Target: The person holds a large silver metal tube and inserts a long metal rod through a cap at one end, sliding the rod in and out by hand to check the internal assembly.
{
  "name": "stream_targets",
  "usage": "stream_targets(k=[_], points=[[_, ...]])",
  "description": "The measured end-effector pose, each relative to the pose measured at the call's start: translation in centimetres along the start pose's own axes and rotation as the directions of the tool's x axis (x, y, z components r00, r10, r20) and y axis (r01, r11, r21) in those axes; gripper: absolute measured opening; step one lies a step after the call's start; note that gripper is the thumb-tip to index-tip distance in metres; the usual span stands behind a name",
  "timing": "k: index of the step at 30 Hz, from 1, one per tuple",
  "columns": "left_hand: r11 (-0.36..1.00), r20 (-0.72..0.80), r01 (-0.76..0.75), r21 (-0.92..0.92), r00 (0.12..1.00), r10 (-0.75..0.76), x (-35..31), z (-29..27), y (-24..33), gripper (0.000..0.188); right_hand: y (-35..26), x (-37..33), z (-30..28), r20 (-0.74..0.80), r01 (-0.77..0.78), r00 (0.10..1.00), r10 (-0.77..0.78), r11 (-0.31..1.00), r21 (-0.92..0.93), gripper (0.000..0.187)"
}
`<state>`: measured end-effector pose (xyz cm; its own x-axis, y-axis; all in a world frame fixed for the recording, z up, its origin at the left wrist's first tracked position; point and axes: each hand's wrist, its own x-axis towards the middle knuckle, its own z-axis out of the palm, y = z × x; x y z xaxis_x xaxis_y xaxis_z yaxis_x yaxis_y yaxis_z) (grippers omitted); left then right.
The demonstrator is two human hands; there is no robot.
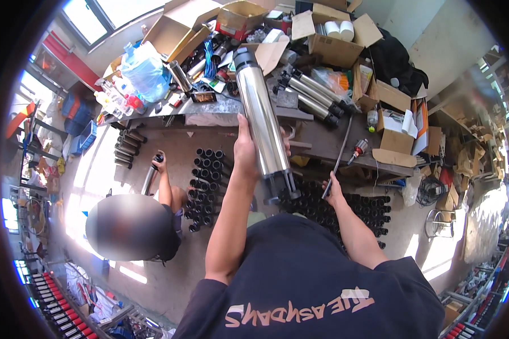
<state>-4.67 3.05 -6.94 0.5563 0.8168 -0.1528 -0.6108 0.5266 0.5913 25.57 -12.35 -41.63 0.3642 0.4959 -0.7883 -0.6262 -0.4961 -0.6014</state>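
Note:
My left hand (245, 148) is wrapped round a large shiny metal cylinder (262, 117), held up in front of me with its top leaning left. The cylinder has a black cap at its upper end and a black pronged fitting at the lower one. Lower and to the right, my right hand (335, 192) grips a long thin metal rod (343, 148) near its lower end. The rod slants up and away, its far end by the workbench edge. Several similar cylinders (311, 93) with black ends lie on the bench beyond.
The cluttered workbench (322, 135) carries open cardboard boxes (333, 50), blue plastic bags (144, 73) and a red-tipped tool (359, 148). Rows of black-ended tubes (206, 181) stand on the floor. A co-worker (133, 226) crouches at the left, one hand on a metal tube (149, 179).

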Motion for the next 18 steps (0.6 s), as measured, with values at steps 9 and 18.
stream_targets(k=[9,18], points=[[0.98,-0.234,0.024,0.195,0.972,0.023,-2.2,1.7,3.6,0.074,3.1,-3.7,-4.7,-0.102,0.009,0.994,-0.043,0.951,-0.309,0.101],[0.915,0.187,-0.007,-0.402,0.978,0.09,-1.4,0.9,1.8,0.066,5.7,-6.3,-10.3,-0.196,-0.057,0.981,-0.007,0.947,-0.316,0.079]])
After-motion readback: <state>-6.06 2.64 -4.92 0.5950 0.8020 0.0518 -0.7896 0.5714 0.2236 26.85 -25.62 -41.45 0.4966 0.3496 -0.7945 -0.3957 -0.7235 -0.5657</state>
